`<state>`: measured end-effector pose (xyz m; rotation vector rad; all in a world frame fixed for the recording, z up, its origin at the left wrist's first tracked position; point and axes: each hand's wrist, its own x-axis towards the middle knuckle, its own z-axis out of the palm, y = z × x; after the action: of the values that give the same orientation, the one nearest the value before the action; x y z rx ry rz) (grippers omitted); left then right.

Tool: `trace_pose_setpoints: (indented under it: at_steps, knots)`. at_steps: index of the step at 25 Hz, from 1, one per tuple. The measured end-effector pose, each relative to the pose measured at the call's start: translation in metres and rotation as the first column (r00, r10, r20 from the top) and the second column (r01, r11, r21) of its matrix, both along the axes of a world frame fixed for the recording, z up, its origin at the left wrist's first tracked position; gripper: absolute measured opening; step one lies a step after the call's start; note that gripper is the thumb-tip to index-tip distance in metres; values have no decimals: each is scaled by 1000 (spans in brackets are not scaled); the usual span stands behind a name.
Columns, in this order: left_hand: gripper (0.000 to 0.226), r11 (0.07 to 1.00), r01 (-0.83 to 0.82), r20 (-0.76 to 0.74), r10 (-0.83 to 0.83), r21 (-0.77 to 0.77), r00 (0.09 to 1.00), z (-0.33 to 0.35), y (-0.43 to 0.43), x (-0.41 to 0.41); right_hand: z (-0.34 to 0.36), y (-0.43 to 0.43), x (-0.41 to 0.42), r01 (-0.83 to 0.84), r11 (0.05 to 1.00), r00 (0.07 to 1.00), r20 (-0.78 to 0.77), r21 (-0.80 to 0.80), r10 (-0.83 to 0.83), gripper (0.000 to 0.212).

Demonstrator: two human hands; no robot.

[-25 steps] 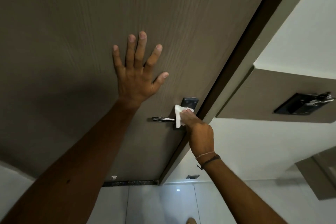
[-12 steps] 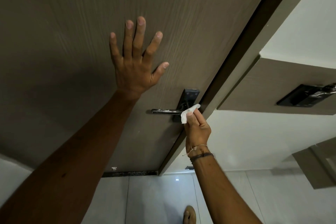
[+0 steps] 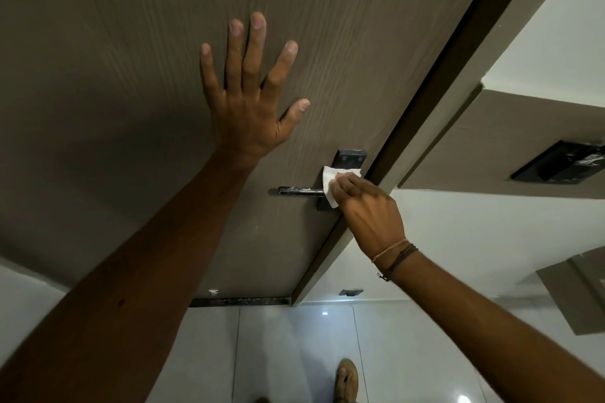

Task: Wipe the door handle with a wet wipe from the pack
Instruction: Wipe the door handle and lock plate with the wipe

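- Nearest to me, my right hand (image 3: 368,213) comes up from the lower right, its fingers pinched shut on the wet wipe (image 3: 330,186), which it presses against the inner end of the door handle (image 3: 301,191), where the lever meets the dark backplate (image 3: 343,170).
- The lever's long axis runs flat, left from the backplate; its free tip points away from my right hand, and all that length left of the wipe is bare metal.
- I judge the coming stroke turns on this: the wipe must travel leftward along the lever, from root to tip, and the right hand is the nearer one and already on it.
- Further off, my left hand (image 3: 248,98) is spread wide and flat on the door (image 3: 131,42), up and to the left of the lever, holding nothing; I take it to be steadying the panel.
- It sits well clear of the lever's line, so a leftward stroke should pass beneath it.
- The pack is not in view.
- Beyond the door's edge, a second door (image 3: 491,147) carries its own handle.
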<state>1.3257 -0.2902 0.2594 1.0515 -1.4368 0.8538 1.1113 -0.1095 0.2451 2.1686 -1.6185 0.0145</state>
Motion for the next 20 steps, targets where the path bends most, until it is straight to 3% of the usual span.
trace_pose_setpoints:
  at_steps: [3, 10, 12, 20]
  knots:
    - [87, 1000, 16, -14, -16, 0, 1000, 0, 1, -1, 2, -10, 1, -73, 979, 985, -138, 189, 100, 59]
    - [83, 1000, 1, 8, -1, -12, 1000, 7, 12, -3, 9, -36, 44, -82, 949, 973, 232, 305, 10, 27]
    - [82, 1000, 10, -3, -10, -22, 1000, 9, 13, -3, 9, -40, 55, -147, 929, 943, 331, 339, 29, 30]
    - [82, 1000, -3, 8, 3, -7, 1000, 11, 17, -4, 7, -28, 20, -178, 947, 981, 123, 269, 149, 37]
